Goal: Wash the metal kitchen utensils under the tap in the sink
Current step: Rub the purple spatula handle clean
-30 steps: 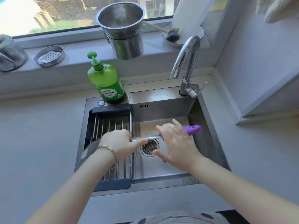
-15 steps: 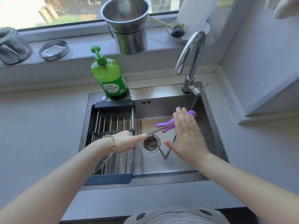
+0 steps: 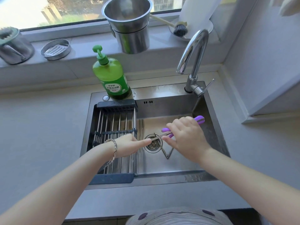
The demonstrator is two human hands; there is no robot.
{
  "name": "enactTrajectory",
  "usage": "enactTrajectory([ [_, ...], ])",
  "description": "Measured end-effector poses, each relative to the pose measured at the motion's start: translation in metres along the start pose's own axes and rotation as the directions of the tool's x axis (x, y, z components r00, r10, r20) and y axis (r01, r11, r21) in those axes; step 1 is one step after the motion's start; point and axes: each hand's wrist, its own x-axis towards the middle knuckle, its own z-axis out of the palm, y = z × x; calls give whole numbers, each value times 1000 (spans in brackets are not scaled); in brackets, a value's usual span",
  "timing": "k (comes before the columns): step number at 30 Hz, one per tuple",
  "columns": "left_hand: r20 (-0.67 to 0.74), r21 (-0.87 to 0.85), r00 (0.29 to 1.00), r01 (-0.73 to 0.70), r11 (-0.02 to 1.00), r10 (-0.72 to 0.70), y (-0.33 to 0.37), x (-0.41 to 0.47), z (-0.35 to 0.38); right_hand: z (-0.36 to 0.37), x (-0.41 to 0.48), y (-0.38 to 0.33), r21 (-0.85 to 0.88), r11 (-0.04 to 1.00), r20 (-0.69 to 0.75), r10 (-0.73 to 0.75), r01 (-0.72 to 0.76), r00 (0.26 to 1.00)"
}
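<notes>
Over the sink (image 3: pixel 164 175), the left hand (image 3: pixel 128 144) pinches the purple-handled utensil (image 3: pixel 200 119) by its metal tip, the right hand (image 3: pixel 188 137) curled palm-down round its handle.

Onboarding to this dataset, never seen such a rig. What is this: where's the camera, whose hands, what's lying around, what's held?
No robot: a person's bare hands, filmed by one wide-angle camera worn on the head, looking down, so the arms enter from below. The left hand pinches the metal end of a purple-handled utensil above the sink; the right hand curls its fingers over the purple handles. A drying rack spans the sink's left part, a green soap bottle stands behind it, the tap at the back right shows no water. Steel buckets and a brush sit on the windowsill.
</notes>
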Motion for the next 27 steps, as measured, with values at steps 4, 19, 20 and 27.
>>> enactTrajectory([
  [4,3,176,1000,27,984,-28,7,2,-4,-4,6,17,17,998,269,55,-62,961],
  [19,-518,537,792,5,843,325,29,22,8,3,3,18,193,820,337,460,-539,821],
  [20,-542,488,792,24,872,281,33,24,10,3,2,9,192,868,213,419,-458,883],
  [27,-589,406,783,76,911,198,34,23,16,14,-29,-18,73,983,146,156,-168,977],
])
